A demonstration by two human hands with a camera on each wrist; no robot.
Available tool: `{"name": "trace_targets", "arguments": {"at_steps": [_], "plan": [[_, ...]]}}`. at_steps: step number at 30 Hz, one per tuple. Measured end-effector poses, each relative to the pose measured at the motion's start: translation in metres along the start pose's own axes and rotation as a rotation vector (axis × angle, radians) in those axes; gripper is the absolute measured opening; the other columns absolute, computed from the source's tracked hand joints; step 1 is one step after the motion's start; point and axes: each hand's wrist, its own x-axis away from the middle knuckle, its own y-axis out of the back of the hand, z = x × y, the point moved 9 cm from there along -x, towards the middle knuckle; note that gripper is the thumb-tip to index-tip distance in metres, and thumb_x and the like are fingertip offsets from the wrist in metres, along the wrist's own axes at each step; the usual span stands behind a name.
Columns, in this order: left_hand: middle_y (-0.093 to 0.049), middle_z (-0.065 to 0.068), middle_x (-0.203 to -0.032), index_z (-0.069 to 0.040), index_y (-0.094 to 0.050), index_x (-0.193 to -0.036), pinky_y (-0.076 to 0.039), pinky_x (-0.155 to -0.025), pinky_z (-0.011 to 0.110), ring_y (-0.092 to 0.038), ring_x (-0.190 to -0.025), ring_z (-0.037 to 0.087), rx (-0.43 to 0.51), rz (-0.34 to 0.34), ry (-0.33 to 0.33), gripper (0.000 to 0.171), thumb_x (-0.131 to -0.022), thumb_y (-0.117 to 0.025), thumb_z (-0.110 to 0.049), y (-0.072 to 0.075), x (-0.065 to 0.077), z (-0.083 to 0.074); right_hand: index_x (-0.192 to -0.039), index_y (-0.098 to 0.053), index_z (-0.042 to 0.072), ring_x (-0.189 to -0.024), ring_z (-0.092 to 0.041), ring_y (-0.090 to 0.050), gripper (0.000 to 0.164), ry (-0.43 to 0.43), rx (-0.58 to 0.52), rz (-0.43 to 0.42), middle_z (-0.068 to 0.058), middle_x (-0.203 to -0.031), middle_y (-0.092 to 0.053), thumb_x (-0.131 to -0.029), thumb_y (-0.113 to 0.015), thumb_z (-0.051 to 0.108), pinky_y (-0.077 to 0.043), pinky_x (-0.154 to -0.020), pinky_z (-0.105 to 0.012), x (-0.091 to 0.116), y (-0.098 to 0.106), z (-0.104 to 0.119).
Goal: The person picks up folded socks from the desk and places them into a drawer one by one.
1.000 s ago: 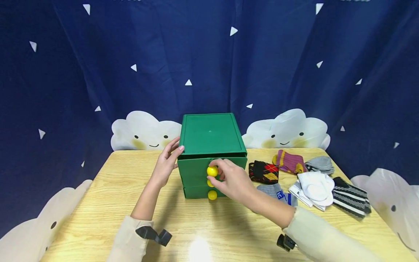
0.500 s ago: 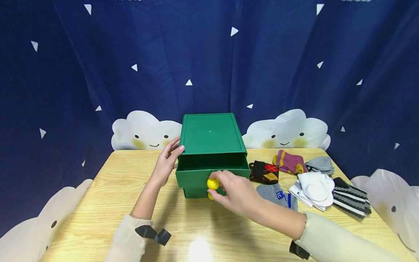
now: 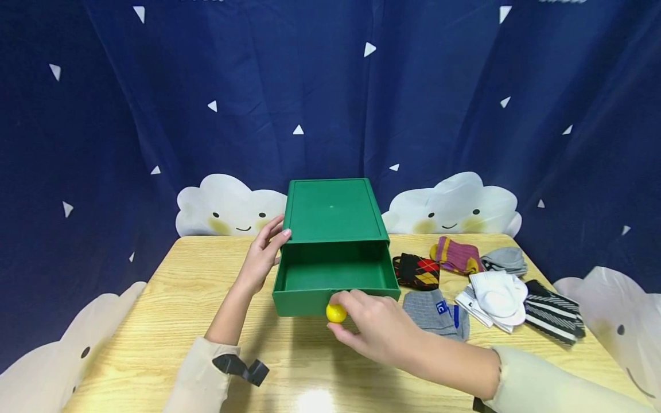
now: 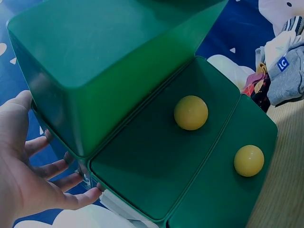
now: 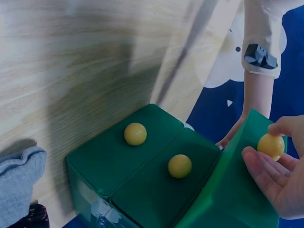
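A green drawer cabinet [image 3: 335,209] stands at the table's middle, its top drawer [image 3: 335,274] pulled well out with a bare floor showing. My right hand [image 3: 379,324] pinches the yellow ball knob [image 3: 336,312] of that drawer between thumb and fingers. Against the cabinet's left side rests my left hand [image 3: 262,255], fingers spread and thumb at the top front corner. In the left wrist view, two lower drawers with yellow knobs [image 4: 191,112] are closed beneath the pulled one.
Folded socks lie right of the cabinet: an argyle pair [image 3: 416,271], a purple pair [image 3: 457,255], grey pairs [image 3: 431,312], a white pair [image 3: 498,295] and a black striped pair [image 3: 552,312]. Behind the table [image 3: 206,275] hangs a blue curtain [image 3: 330,86].
The top drawer has slid out from nearly closed toward the person, my right hand moving with its knob. My left hand has stayed at the cabinet's side.
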Motion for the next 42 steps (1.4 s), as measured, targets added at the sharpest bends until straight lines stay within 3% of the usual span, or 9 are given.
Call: {"name": "trace_targets", "arguments": {"at_steps": [11,23,42], "plan": [[-0.033,0.009,-0.147,-0.023,-0.032,-0.145,-0.038,-0.101,0.057,-0.037,-0.133,0.029,0.003,0.000,-0.009,0.053,-0.096,-0.050,-0.031,0.001,0.001,0.002,-0.094,-0.058,0.014,-0.052,0.001,-0.048,0.030,0.093,0.004,-0.042,0.008,-0.070,-0.059,-0.075,-0.077,0.027,-0.042,-0.049,-0.008,0.011,0.008,0.025],[-0.032,0.010,-0.148,-0.022,-0.031,-0.146,-0.038,-0.101,0.057,-0.036,-0.134,0.030,-0.001,0.011,-0.016,0.054,-0.096,-0.049,-0.032,0.001,0.002,0.000,-0.094,-0.058,0.014,-0.051,0.002,-0.046,0.023,0.158,0.017,-0.090,0.009,-0.069,-0.058,-0.081,-0.071,0.028,-0.041,-0.048,-0.006,0.020,0.013,0.036],[-0.032,0.009,-0.148,-0.023,-0.031,-0.146,-0.037,-0.101,0.058,-0.036,-0.134,0.030,-0.006,0.014,-0.019,0.053,-0.096,-0.049,-0.032,0.000,0.002,-0.001,-0.096,-0.059,0.015,-0.052,0.002,-0.048,0.022,0.161,0.010,-0.090,0.009,-0.069,-0.059,-0.084,-0.068,0.031,-0.042,-0.049,-0.006,0.023,0.013,0.035]]}}
